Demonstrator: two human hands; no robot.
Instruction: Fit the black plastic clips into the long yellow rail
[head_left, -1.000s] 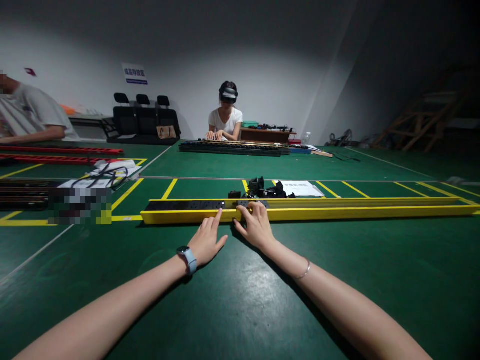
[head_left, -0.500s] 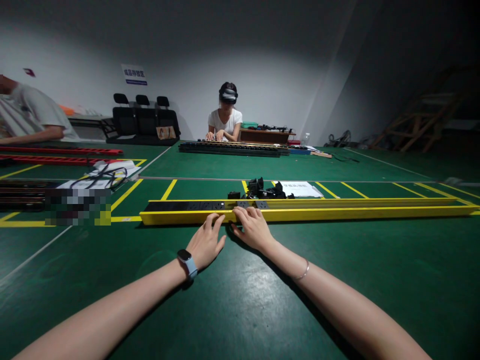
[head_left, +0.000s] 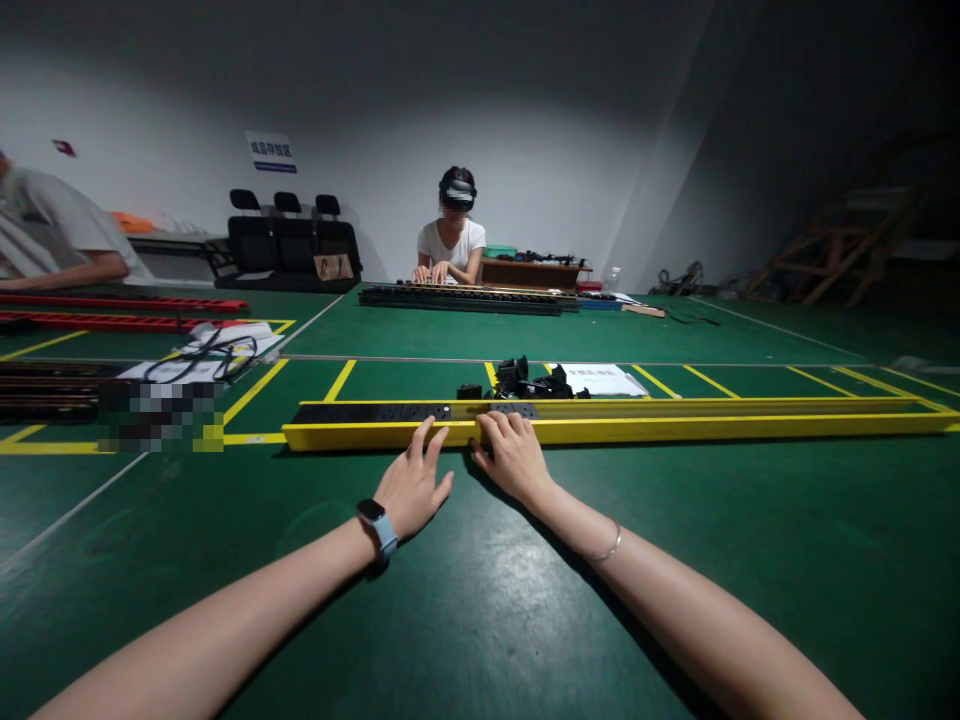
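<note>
A long yellow channel (head_left: 645, 432) lies crosswise before me, with a row of black socket modules (head_left: 390, 412) in its left part. Farther right inside it, more dark socket modules (head_left: 517, 409) sit past a gap, partly hidden by my fingers. My left hand (head_left: 414, 488), a watch on its wrist, has spread fingers, the tips at the channel's near wall. My right hand (head_left: 517, 455) is bent over the near wall's top edge, fingers together on top and thumb at the front. Its fingertips reach in beside the right-hand modules; their exact contact is hidden.
Behind the channel lie a pile of black parts (head_left: 517, 378) and a white paper sheet (head_left: 604, 379). Cables (head_left: 214, 355) and dark strips (head_left: 52, 390) are at left. Across the green table (head_left: 480, 580) a person (head_left: 451, 240) works at black strips (head_left: 465, 299); another sits far left.
My right hand has slid slightly right along the channel. The separate socket modules beside it now look closer together, with a gap to their left. My left hand stays nearly still.
</note>
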